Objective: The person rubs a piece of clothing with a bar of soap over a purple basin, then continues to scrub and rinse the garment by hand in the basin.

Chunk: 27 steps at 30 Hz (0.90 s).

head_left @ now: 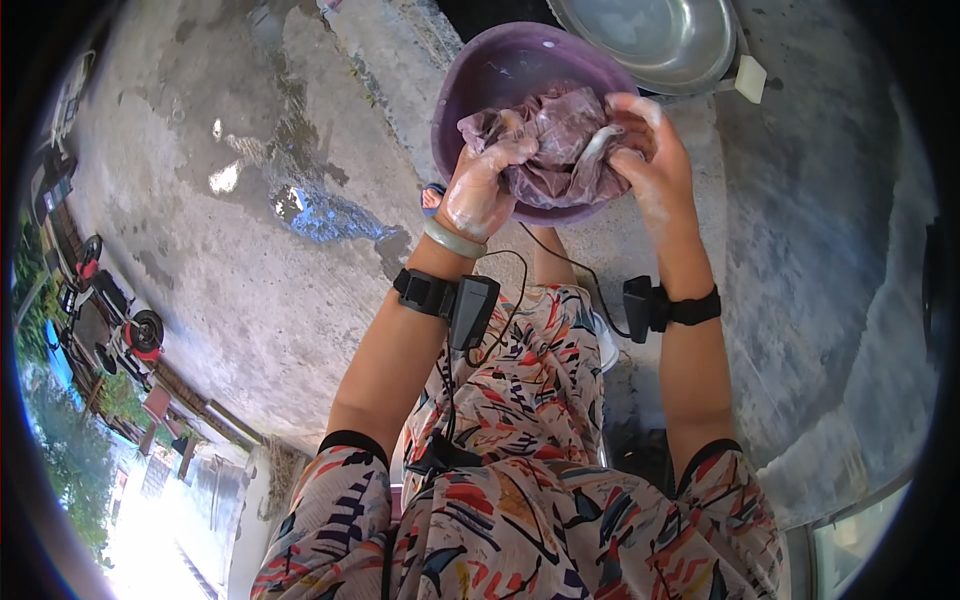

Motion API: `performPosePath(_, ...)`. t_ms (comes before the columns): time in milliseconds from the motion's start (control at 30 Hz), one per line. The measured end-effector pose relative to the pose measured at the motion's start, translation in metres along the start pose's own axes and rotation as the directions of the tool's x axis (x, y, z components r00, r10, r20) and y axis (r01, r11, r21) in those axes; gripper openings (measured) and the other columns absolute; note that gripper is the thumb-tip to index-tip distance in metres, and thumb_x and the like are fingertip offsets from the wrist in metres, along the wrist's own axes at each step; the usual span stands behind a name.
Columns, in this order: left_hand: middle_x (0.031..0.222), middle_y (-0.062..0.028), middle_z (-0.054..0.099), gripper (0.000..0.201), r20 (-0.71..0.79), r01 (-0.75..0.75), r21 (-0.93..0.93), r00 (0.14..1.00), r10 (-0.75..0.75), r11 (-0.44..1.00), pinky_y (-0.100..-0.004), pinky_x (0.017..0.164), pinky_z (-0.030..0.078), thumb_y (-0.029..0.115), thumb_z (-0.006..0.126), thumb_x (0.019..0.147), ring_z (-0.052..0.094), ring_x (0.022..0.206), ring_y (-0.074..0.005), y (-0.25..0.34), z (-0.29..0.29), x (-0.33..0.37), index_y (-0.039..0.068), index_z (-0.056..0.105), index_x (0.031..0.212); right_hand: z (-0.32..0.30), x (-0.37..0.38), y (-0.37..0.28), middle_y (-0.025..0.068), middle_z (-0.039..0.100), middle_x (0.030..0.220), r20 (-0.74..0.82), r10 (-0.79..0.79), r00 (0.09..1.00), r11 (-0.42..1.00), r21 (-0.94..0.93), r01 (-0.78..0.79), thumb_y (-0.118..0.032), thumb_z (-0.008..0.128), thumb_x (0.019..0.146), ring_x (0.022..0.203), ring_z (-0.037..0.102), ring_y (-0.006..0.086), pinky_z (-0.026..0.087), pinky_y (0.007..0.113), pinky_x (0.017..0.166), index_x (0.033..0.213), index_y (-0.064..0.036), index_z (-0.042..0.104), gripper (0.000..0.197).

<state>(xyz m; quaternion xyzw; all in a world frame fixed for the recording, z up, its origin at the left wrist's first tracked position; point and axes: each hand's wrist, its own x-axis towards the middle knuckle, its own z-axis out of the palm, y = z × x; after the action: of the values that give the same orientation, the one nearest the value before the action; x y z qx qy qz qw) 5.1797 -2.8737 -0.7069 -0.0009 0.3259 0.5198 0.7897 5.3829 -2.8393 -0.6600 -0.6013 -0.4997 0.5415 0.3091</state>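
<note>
A wet, bunched-up purple cloth is held between my two hands over a purple basin. My left hand grips the cloth's left side, thumb over the top, with white suds on the skin. On the right side, my right hand has its fingers curled round a fold of the cloth, also wet with suds. Cloudy water shows in the basin behind the cloth. The cloth hides most of my fingertips.
Beyond the basin at the upper right stands a large metal basin, with a pale block beside it. Puddles wet the concrete floor on the left. Black cables run from my wrist straps. A motorcycle is parked at far left.
</note>
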Motion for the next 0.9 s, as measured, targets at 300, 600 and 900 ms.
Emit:
performPosePath(300, 0.109, -0.0096, 0.063, 0.023, -0.055, 0.05, 0.349, 0.998, -0.033, 0.936, -0.0338, 0.089, 0.052, 0.001, 0.061, 0.09, 0.063, 0.097, -0.02, 0.004, 0.003, 0.008, -0.001, 0.054, 0.113, -0.003, 0.009, 0.01, 0.0092, 0.062, 0.114, 0.188, 0.183, 0.965, 0.775, 0.576, -0.259, -0.005, 0.059, 0.081, 0.105, 0.059, 0.0153, 0.048, 0.03, 0.09, 0.121, 0.0033, 0.057, 0.041)
performPosePath(600, 0.102, -0.0082, 0.065, 0.03, -0.04, 0.145, -0.2, 0.987, -0.156, 0.969, -0.0301, 0.076, 0.051, 0.027, 0.055, 0.1, 0.063, 0.086, -0.0159, -0.029, -0.006, 0.023, 0.003, 0.062, 0.116, 0.07, -0.017, -0.03, 0.0088, 0.06, 0.074, 0.1, -0.666, 0.739, 0.589, -0.538, 0.603, -0.018, 0.071, 0.079, 0.077, 0.059, 0.0293, 0.049, 0.038, 0.072, 0.071, -0.0072, 0.057, 0.02)
performPosePath(900, 0.097, -0.0049, 0.064, 0.027, 0.017, -0.002, 0.061, 1.0, 0.001, 0.998, -0.0307, 0.074, 0.052, 0.026, 0.053, 0.1, 0.063, 0.085, -0.0173, -0.04, -0.013, 0.024, 0.005, 0.061, 0.115, 0.075, 0.002, 0.017, 0.0162, 0.059, 0.069, 0.064, -0.476, 0.877, 0.787, -0.413, 0.458, -0.023, 0.063, 0.088, 0.059, 0.058, 0.0337, 0.047, 0.04, 0.058, 0.078, -0.0045, 0.061, 0.021)
